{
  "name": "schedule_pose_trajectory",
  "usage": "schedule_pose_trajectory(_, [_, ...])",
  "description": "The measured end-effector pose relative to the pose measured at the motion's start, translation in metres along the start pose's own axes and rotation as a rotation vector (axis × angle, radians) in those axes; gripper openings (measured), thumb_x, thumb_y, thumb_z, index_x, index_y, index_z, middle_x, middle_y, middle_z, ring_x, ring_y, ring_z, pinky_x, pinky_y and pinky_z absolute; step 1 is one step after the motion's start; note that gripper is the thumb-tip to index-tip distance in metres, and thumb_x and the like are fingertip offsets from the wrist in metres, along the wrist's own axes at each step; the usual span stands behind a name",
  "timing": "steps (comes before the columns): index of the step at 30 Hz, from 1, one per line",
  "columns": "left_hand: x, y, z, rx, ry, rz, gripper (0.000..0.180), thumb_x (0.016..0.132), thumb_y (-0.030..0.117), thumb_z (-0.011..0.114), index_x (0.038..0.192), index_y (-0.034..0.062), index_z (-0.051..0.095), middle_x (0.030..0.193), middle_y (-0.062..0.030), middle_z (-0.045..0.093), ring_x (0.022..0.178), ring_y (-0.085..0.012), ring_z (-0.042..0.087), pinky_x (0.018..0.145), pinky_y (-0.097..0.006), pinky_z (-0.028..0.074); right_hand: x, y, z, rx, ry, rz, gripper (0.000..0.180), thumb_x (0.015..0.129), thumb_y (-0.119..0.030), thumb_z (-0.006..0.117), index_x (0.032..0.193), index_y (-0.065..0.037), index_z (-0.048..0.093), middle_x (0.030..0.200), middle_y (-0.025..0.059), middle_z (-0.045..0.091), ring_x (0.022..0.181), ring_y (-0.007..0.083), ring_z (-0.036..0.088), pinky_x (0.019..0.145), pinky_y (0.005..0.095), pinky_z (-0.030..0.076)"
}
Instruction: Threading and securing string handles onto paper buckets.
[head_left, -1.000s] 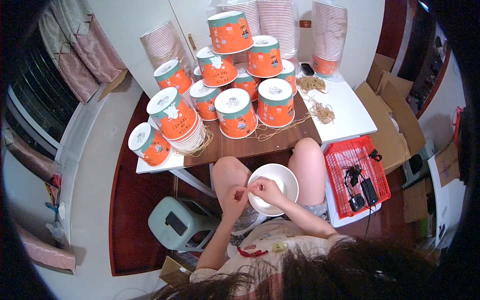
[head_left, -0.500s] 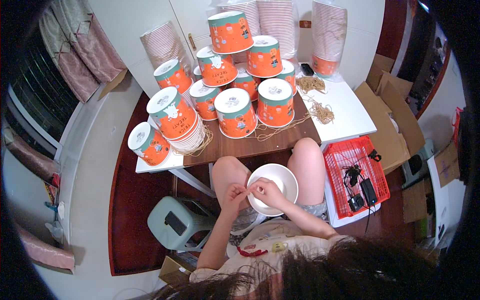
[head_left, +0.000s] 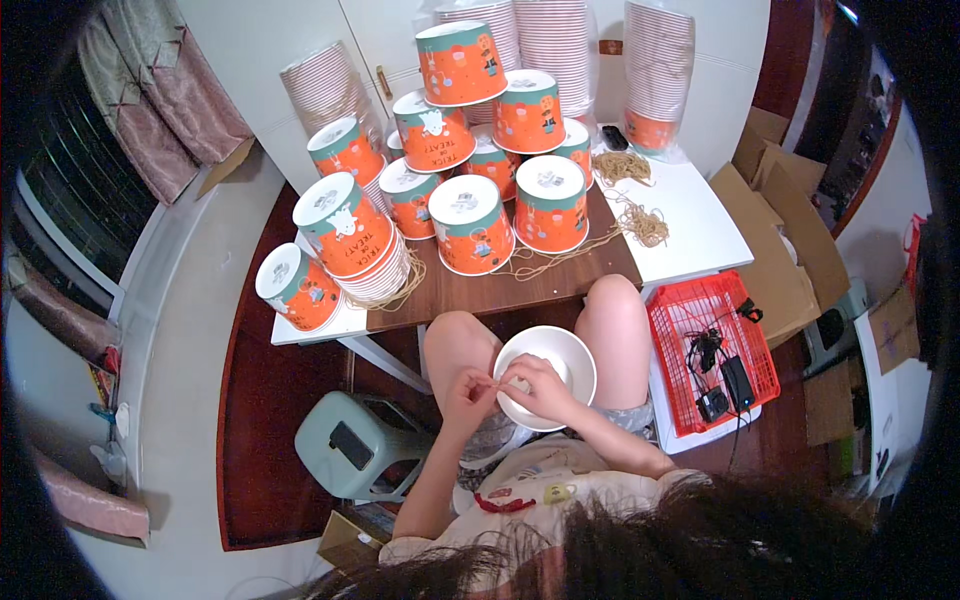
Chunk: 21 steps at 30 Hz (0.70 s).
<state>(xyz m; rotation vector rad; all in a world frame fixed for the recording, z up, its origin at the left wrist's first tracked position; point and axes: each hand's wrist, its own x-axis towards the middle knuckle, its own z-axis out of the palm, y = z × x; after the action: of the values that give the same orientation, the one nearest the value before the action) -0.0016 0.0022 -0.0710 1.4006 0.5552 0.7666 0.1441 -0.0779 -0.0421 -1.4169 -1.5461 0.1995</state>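
Between my knees rests a round white tub, its wide mouth facing up. My left hand is at the tub's left rim with fingers pinched together. My right hand reaches over the tub's mouth, and its closed fingertips meet those of the left. What the fingertips hold, if anything, is too small to make out. On the brown table board ahead, upside-down orange and green paper tubs are piled up. Tan cord trails along the board beside them.
Bundles of tan cord lie on the white tabletop to the right, near a stack of wrapped tubs. A red crate with black cables and adapters stands right of my knee. A pale green stool is at my left.
Both hands stay at the tub's left rim, with the fingers shifting only slightly. The tub and the piled tubs have not moved noticeably.
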Motion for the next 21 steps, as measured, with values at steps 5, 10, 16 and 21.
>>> schedule_pose_trajectory(5, [-0.001, 0.002, -0.003, 0.083, -0.02, 0.035, 0.015, 0.076, -0.001, 0.059, 0.085, 0.0058, 0.049, 0.078, 0.0005, 0.053, 0.068, -0.0037, 0.049, 0.059, -0.016, 0.039, -0.002, 0.009, 0.001, 0.078, -0.137, 0.02, 0.008, 0.071, -0.011, 0.062, 0.074, -0.007, 0.056, 0.076, 0.006, 0.055, 0.072, 0.0213, 0.055, 0.062, 0.0305, 0.042])
schedule_pose_trajectory(10, [-0.002, 0.007, -0.002, 0.149, -0.053, 0.048, 0.015, 0.076, -0.001, 0.058, 0.086, 0.0053, 0.049, 0.079, -0.0004, 0.053, 0.068, -0.0044, 0.049, 0.059, -0.016, 0.04, -0.005, 0.012, -0.001, 0.383, -0.146, 0.201, 0.008, 0.074, -0.011, 0.061, 0.079, -0.007, 0.057, 0.074, 0.0025, 0.052, 0.067, 0.0113, 0.049, 0.059, 0.0236, 0.039])
schedule_pose_trajectory(16, [-0.002, 0.011, 0.001, 0.083, -0.033, 0.089, 0.016, 0.076, -0.003, 0.057, 0.087, 0.0044, 0.048, 0.081, -0.0023, 0.055, 0.069, -0.0056, 0.051, 0.06, -0.017, 0.042, -0.006, 0.011, -0.002, 0.371, -0.178, 0.336, 0.011, 0.074, -0.014, 0.064, 0.082, -0.007, 0.06, 0.075, 0.0027, 0.054, 0.063, 0.0095, 0.048, 0.056, 0.0218, 0.038])
schedule_pose_trajectory(21, [-0.002, 0.011, 0.001, 0.102, -0.023, 0.092, 0.016, 0.075, -0.002, 0.06, 0.084, 0.0058, 0.049, 0.078, 0.0, 0.054, 0.068, -0.0053, 0.048, 0.059, -0.018, 0.039, -0.006, 0.009, 0.001, 0.345, -0.21, 0.294, 0.011, 0.074, -0.016, 0.065, 0.078, -0.006, 0.062, 0.075, 0.0043, 0.056, 0.061, 0.0101, 0.049, 0.055, 0.0224, 0.039])
